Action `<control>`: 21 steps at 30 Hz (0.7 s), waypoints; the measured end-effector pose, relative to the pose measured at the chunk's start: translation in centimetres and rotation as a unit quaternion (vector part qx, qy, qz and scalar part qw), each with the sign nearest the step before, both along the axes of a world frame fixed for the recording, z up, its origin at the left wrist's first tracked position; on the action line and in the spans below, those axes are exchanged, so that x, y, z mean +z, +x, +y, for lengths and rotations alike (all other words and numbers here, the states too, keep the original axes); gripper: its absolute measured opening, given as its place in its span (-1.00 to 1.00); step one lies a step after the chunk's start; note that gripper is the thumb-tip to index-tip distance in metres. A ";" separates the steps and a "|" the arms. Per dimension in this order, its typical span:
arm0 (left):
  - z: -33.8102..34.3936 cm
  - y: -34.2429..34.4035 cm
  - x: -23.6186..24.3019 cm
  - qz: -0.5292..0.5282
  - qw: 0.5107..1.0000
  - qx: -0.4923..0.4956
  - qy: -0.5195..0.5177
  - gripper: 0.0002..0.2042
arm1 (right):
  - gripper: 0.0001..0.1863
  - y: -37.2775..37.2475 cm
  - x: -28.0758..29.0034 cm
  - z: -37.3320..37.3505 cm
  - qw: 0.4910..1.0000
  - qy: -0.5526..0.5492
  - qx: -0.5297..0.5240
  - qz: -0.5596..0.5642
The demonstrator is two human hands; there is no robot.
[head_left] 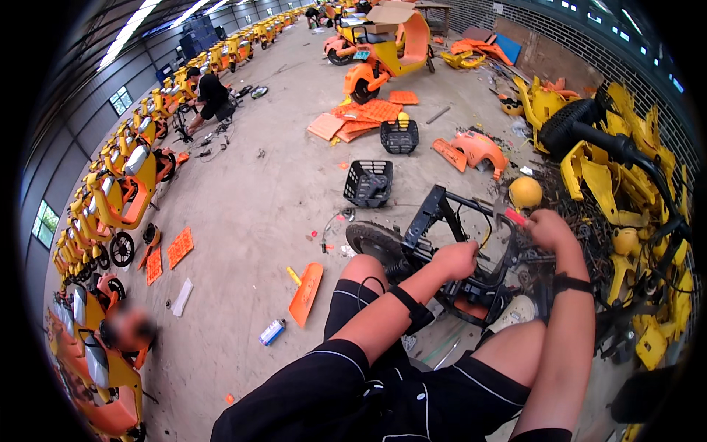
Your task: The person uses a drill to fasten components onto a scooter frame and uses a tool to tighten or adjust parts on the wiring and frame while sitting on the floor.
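Note:
A stripped black scooter frame (427, 225) lies between my knees, its rear wheel (373, 241) toward the left. My right hand (549, 230) is closed round the red handle of a hammer (518, 217), whose metal head is raised over the right side of the frame. Closed in a fist, my left hand (458, 259) is at the middle of the frame. A thin yellowish piece (486, 236) shows just beyond that fist; whether my fingers grip it is hidden. Black bands circle both forearms.
Metal scraps (567, 258) and yellow body panels (589, 177) are heaped at the right. Black baskets (368, 184) and orange panels (368, 112) lie ahead. A spray can (272, 332) and an orange panel (305, 295) are left of my knee. Scooters (125, 191) line the left; a person (212, 96) crouches beyond.

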State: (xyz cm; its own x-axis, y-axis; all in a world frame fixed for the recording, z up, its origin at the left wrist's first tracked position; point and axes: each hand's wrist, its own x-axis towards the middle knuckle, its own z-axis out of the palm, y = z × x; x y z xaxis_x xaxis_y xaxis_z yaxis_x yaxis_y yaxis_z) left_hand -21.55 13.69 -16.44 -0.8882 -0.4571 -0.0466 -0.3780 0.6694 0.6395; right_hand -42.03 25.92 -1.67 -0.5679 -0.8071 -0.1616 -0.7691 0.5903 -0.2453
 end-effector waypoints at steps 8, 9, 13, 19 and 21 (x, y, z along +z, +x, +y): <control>-0.3 -0.1 -1.1 0.043 0.999 -0.016 0.017 -0.77 | -0.67 -6.3 -4.9 2.2 0.975 -0.195 -0.102 -0.011; -0.1 -0.2 -1.3 0.059 0.998 -0.007 0.017 -0.79 | -0.69 -6.6 -5.0 2.3 0.963 -0.223 -0.137 -0.064; 0.0 0.3 -1.2 0.009 1.000 0.008 0.018 -0.79 | -0.47 -7.1 -5.4 1.3 0.906 -0.305 -0.149 -0.253; 0.0 -0.1 -0.6 -0.019 0.999 -0.029 0.034 -0.73 | -0.28 -3.4 -2.6 0.0 0.752 -0.363 -0.234 -0.499; 0.1 -0.1 0.1 -0.031 0.999 -0.035 0.014 -0.68 | -0.44 -2.6 -2.1 0.0 0.747 -0.335 -0.262 -0.510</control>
